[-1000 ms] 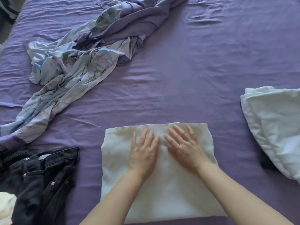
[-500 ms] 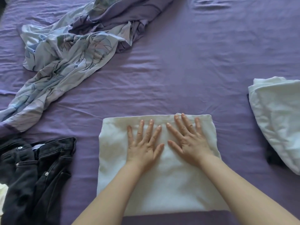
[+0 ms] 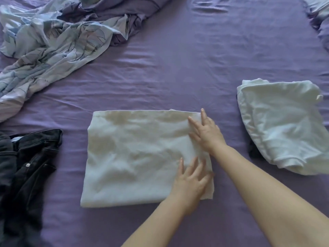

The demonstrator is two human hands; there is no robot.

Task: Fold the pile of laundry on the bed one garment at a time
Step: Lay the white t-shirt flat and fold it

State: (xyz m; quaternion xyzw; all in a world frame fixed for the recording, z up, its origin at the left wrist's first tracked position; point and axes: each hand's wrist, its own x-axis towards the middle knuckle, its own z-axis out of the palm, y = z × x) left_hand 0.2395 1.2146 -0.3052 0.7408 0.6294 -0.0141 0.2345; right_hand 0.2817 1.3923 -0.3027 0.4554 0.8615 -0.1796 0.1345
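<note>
A white garment (image 3: 135, 157) lies folded into a flat rectangle on the purple bed (image 3: 187, 77). Both my hands are at its right edge. My right hand (image 3: 206, 134) presses on the far right corner, fingers straight and spread. My left hand (image 3: 191, 182) lies flat on the near right corner, fingers pointing away from me. Neither hand grips the cloth. Black jeans (image 3: 26, 166) lie crumpled at the left. Another white garment (image 3: 284, 125) lies folded at the right.
A rumpled blue floral and purple cover (image 3: 53, 36) sprawls over the far left of the bed. Something dark (image 3: 254, 152) peeks out from under the right white garment. More patterned cloth (image 3: 318, 13) shows at the top right corner.
Both hands have slid from the middle of the white garment to its right edge, the right one to the far corner and the left one to the near corner.
</note>
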